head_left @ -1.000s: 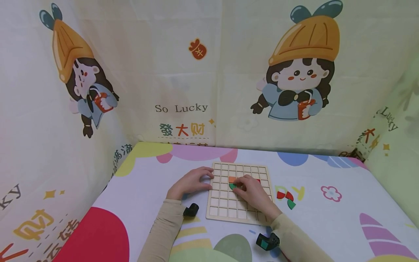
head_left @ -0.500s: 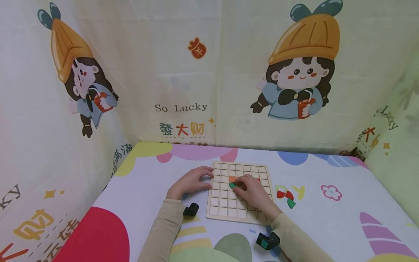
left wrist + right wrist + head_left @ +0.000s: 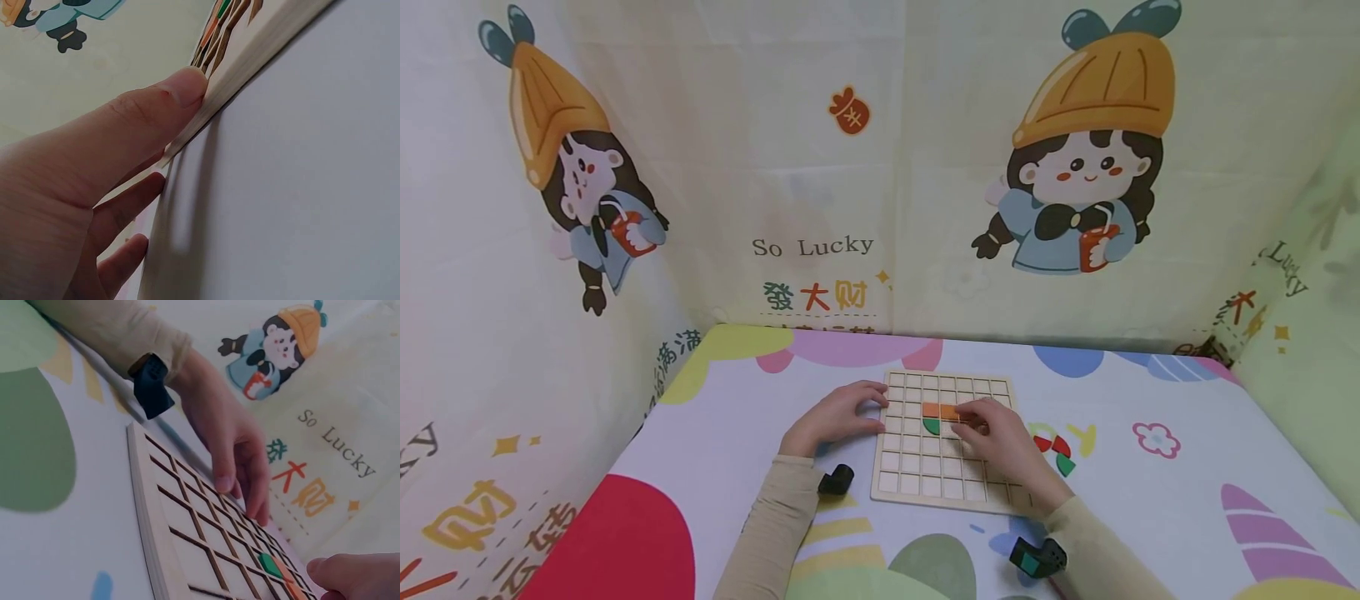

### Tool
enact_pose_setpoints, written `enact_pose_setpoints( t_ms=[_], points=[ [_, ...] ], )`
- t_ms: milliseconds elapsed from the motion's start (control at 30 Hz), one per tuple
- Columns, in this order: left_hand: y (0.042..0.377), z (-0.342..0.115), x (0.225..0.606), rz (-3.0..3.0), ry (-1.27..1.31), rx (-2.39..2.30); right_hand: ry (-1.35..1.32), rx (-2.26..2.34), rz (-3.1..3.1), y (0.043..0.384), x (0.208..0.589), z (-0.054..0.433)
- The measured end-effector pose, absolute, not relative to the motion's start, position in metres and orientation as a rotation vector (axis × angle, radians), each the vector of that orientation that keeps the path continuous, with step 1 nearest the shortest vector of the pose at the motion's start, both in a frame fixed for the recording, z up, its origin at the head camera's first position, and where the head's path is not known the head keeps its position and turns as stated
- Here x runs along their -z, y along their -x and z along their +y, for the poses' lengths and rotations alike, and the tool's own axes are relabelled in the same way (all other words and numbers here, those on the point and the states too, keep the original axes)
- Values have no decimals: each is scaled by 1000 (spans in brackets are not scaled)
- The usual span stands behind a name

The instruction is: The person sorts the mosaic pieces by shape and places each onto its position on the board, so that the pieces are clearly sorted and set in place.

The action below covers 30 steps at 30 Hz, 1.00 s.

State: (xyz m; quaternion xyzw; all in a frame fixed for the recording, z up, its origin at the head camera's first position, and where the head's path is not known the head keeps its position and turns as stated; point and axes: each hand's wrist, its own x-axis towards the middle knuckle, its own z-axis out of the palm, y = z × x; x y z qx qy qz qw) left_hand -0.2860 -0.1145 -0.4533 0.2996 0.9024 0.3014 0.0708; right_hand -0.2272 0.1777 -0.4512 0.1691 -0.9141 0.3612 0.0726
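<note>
A square wooden grid board (image 3: 910,483) lies on the table. In its upper middle sit orange square pieces (image 3: 931,410), with a green quarter-round piece (image 3: 932,426) just below the left one. My left hand (image 3: 835,418) rests at the board's left edge; the left wrist view shows the thumb (image 3: 184,87) against the rim and the other fingers spread along the side. My right hand (image 3: 996,437) is over the board's right half, fingertips beside the right-hand orange piece. No piece shows between its thumb and fingers, which stand a little apart.
Several loose red and green pieces (image 3: 1063,454) lie right of the board. A black wrist device (image 3: 837,480) is by the left forearm and another (image 3: 1037,557) by the right. Printed cloth walls (image 3: 820,167) enclose the table at the back and sides.
My right hand has let go of the green quarter-round piece and moved right, uncovering it and more of the orange pieces. It now hides the red piece seen before. My left hand stays put.
</note>
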Motion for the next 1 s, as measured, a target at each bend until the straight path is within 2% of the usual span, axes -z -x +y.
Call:
enact_pose_setpoints(
  t_ms=[667, 1000],
  points=[
    [284, -113, 453, 2716, -875, -903, -200, -947, -2779, 186, 440, 281],
    [283, -114, 452, 2715, -874, -901, -96, -905, -2947, 175, 444, 305]
  ],
)
